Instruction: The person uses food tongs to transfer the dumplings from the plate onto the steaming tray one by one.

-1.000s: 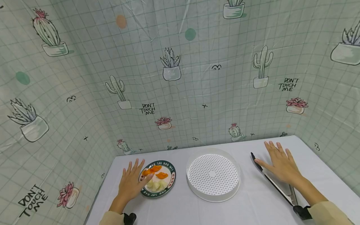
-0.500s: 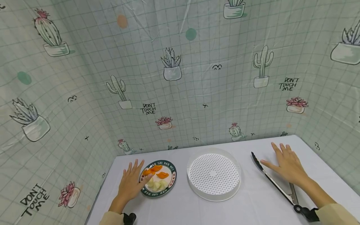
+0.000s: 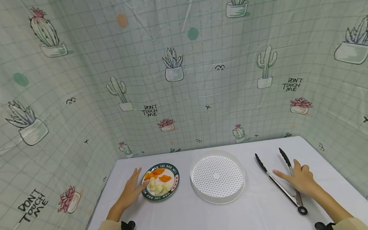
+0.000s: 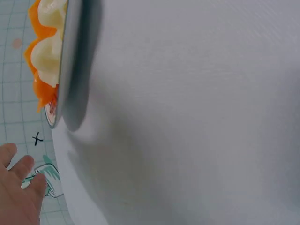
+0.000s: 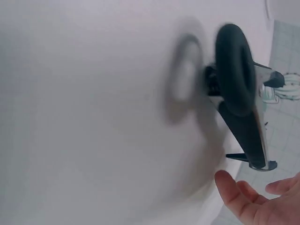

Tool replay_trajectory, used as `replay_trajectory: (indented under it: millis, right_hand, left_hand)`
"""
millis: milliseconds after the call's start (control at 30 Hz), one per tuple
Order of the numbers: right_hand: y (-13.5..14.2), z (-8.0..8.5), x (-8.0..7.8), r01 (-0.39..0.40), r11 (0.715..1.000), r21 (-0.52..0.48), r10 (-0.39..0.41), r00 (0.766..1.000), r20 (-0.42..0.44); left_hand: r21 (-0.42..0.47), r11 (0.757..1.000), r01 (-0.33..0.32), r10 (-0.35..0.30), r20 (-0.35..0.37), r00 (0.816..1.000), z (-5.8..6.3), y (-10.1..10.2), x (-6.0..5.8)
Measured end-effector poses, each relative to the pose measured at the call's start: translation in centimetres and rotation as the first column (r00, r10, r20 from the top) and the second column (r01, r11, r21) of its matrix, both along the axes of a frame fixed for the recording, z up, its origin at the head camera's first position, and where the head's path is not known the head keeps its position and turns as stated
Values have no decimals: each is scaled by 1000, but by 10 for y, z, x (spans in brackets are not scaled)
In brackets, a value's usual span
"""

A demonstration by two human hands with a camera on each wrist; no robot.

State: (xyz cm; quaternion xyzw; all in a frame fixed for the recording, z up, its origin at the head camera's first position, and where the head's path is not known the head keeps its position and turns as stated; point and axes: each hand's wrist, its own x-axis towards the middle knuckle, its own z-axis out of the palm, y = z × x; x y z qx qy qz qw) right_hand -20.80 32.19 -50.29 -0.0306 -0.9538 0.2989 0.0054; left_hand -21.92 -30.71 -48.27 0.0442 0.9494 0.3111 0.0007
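My left hand hovers at the left edge of a green-rimmed round plate, its fingers loosely extended and holding nothing. Orange slices and pale yellowish-white pieces lie on this plate. In the left wrist view, the fingers are apart from the plate. My right hand is over the right arm of metal tongs with black tips, thumb stretched out and the other fingers bent a little. The tongs lie spread, with their black ring end near the right wrist camera. No grip on them shows.
A white round tray with a perforated base sits mid-table between the plate and the tongs. The white tabletop is bounded at the back and sides by a grid-patterned cactus curtain.
My right hand has shifted right and toward me, its fingers bending, and more of the tongs now shows. My left hand has drawn back slightly and turned, uncovering more of the plate's pale pieces.
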Motion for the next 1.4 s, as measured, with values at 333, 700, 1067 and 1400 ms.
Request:
replay_trajectory:
  millis: [333,700,1067,1400]
  right_hand:
    - [-15,-9,4,-34,999,-33,36,998,55]
    - [-24,-11,3,33,998,51,-37,996,80]
    - [-22,-9,-1,30,998,51,-35,994,100]
    - [-7,-2,-8,-48,997,61,41,993,108]
  left_hand:
    - [134,991,-26,15,84,996,-15,-2,7]
    - [180,979,-99,74,140,987,-20,1,8]
    - [198,978,-62,44,98,994,-29,-2,0]
    - [197,980,-8,-4,56,998,-36,-10,0]
